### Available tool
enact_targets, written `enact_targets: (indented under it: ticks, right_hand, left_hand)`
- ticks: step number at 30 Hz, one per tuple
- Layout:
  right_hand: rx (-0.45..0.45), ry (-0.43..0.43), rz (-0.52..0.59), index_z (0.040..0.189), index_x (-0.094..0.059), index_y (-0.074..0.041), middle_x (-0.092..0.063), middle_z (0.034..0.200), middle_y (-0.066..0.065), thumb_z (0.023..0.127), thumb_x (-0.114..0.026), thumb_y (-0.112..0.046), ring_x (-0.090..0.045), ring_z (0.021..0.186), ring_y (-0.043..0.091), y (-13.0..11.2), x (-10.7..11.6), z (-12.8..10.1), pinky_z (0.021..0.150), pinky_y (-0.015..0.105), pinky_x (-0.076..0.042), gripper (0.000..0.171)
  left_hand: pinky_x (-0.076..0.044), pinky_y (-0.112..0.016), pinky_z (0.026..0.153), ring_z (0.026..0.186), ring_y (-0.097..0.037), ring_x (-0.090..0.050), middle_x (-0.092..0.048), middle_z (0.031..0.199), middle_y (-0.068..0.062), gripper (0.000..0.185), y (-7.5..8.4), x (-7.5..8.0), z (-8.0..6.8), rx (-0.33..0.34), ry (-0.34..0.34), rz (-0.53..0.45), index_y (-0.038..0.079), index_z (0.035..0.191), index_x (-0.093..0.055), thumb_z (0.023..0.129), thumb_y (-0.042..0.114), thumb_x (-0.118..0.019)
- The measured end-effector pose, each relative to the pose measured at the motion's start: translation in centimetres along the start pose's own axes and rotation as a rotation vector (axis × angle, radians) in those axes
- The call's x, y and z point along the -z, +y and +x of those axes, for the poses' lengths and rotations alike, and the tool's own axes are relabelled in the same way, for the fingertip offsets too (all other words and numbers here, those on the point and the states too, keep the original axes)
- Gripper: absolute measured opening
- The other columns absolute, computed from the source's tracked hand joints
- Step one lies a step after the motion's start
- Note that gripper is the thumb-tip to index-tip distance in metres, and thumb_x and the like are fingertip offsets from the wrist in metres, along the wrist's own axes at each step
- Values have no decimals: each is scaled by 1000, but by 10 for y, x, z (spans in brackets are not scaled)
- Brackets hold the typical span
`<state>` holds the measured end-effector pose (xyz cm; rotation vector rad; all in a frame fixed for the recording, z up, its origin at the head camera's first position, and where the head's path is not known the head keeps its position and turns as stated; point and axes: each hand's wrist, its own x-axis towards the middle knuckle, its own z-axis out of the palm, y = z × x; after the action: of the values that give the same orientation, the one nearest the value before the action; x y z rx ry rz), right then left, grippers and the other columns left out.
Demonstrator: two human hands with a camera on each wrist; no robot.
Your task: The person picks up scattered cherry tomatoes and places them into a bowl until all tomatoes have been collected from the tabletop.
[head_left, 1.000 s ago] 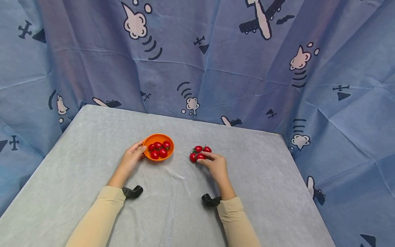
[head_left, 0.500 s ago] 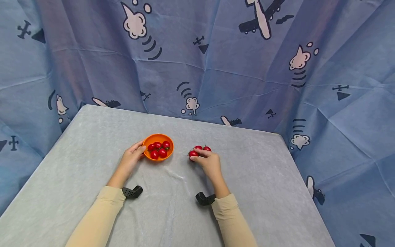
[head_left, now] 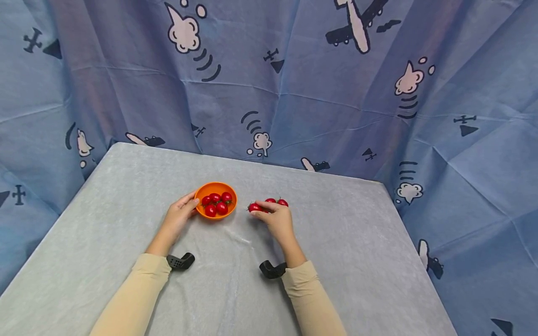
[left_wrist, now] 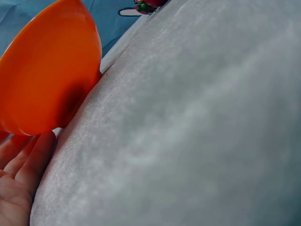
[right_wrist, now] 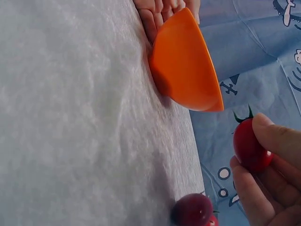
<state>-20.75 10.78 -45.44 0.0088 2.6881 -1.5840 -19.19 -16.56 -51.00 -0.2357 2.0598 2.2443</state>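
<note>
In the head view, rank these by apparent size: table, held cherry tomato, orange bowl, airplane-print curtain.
1. Airplane-print curtain
2. Table
3. Orange bowl
4. Cherry tomato pinched by the right hand; it is partly covered, yet what shows is plainly smallest.

A blue curtain (head_left: 235,98) hangs behind the desk (head_left: 357,280) and runs down past its left and right sides, filling the upper part of the head view. Its middle leans toward purple, while its sides are a lighter blue. Fold lines cross it, and it is printed with dark and pale planes (head_left: 357,28), pinkish puffs of smoke (head_left: 185,35) and curved dark stripes (head_left: 208,65). A pale grey cloth (head_left: 126,196) covers the desk, lightly wrinkled near the middle and soft-looking in both wrist views. The far edge slants, lower at the right corner. The light is soft, with blurred shadows on the cloth.
</note>
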Motion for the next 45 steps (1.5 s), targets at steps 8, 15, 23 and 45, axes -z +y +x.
enact_targets:
  ticks: [8,15,23,45]
  right_hand:
    - [0,-12,8,108,-79,-12,-75,111,13,75,-87,-23,-63,103,23,-5,-4,0,78,28,-56,36]
    - [0,-8,16,107,-79,-13,-75,111,11,75,-87,-23,-66,100,20,-10,-7,4,75,27,-57,34]
    - [7,-36,48,108,-79,-13,-76,109,9,76,-87,-23,-67,108,21,-24,-17,11,82,32,-58,34]
    - [38,-92,104,108,-79,-13,-75,113,9,76,-87,-23,-64,118,21,-43,-52,18,93,34,-56,34]
  left_hand:
    - [-48,-6,87,100,16,-54,-39,158,-13,53,1,0,-1,17,-1,9,6,153,-38,105,26,-49]
    - [-48,-6,88,101,15,-54,-40,158,-13,54,1,0,0,7,-6,12,6,153,-38,105,27,-50]
    - [-49,-7,87,100,15,-55,-41,157,-13,53,0,0,1,-8,-1,11,6,152,-39,105,27,-49]
    - [-49,-6,86,99,15,-56,-41,156,-16,52,-1,0,1,-14,-2,4,4,152,-38,105,24,-49]
